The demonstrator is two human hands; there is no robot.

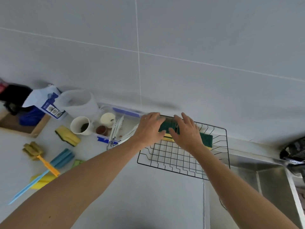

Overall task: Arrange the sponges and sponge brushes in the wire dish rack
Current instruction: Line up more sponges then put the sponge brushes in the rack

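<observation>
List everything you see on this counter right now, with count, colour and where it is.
wire dish rack: 1, black, counter beside the sink
green sponges: at least 2, green on yellow, back of the rack
loose sponge: 1, yellow with dark backing, left of the cup
sponge brushes: 2, orange handle and blue handle, far left
cup: 1, white, behind the loose sponge
tongs: 1, pale, left of the rack
sink: 1, steel, right
left hand: on the sponges
right hand: on the sponges
</observation>
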